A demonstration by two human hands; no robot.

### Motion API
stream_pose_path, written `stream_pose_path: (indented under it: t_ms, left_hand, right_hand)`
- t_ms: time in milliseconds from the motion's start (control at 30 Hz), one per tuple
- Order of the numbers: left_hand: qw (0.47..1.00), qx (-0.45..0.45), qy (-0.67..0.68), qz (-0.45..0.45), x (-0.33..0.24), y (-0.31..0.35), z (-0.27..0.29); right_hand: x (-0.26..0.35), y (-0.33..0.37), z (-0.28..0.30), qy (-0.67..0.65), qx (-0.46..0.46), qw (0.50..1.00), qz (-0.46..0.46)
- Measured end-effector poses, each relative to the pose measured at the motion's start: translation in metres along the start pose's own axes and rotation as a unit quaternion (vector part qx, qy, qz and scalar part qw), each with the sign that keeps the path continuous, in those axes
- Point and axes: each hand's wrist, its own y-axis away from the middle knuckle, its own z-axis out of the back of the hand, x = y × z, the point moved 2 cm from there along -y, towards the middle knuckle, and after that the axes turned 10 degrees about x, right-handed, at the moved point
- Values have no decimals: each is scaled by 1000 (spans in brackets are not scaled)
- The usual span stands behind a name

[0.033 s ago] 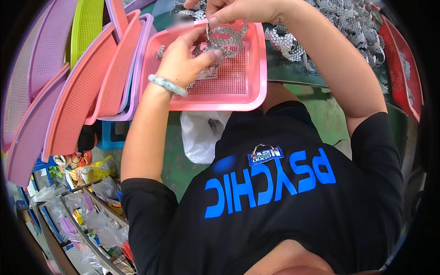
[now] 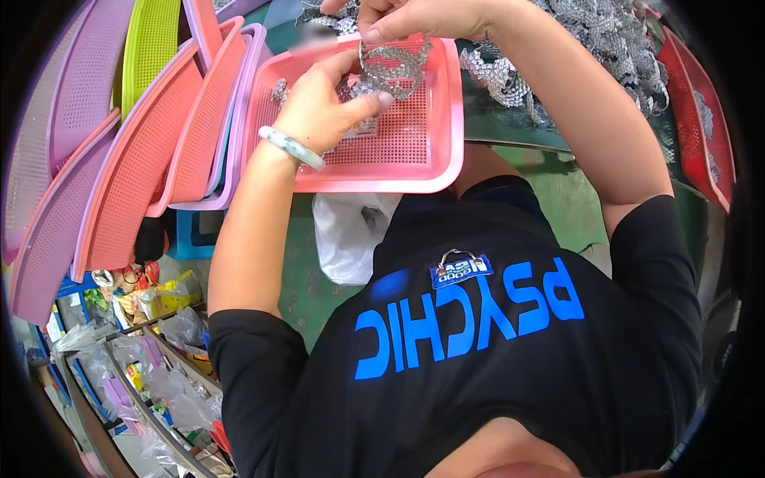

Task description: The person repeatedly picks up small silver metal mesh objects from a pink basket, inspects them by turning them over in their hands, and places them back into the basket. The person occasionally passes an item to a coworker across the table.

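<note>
At the top middle, my right hand (image 2: 410, 20) pinches one end of a silvery mesh-like strip (image 2: 394, 72) between thumb and fingertips; some of this hand is cut off by the upper edge. The strip hangs in loops over a pink perforated plastic basket (image 2: 414, 175). Reaching in from the left, my left hand (image 2: 319, 103) is over the basket, thumb and fingers spread apart around the strip's lower loops. Whether it touches them I cannot tell. More silvery bits and a small pale label (image 2: 364, 127) show beneath the left hand. A pale bangle (image 2: 292, 148) circles my left wrist.
Nested pink, purple and green baskets (image 2: 151, 151) crowd the left side. A heap of silvery strips (image 2: 598, 48) covers the dark green table at right, beside a red basket (image 2: 701, 119). Below the pink basket hangs a white plastic bag (image 2: 347, 239). Shelves with bagged goods (image 2: 159, 374) stand lower left.
My left thumb has shifted slightly to the right, and the left hand opens a little wider. The right hand keeps its pinch on the strip.
</note>
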Motion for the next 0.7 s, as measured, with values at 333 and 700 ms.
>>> stream_pose_path:
  t_ms: [333,700]
  left_hand:
    - [996,21,27,80,8,-5,1]
    - [953,-200,-229,-1,-13,16,-7]
  right_hand:
    - [-5,-2,-8,109,-49,993,9]
    - [16,-7,-24,95,-293,947,94]
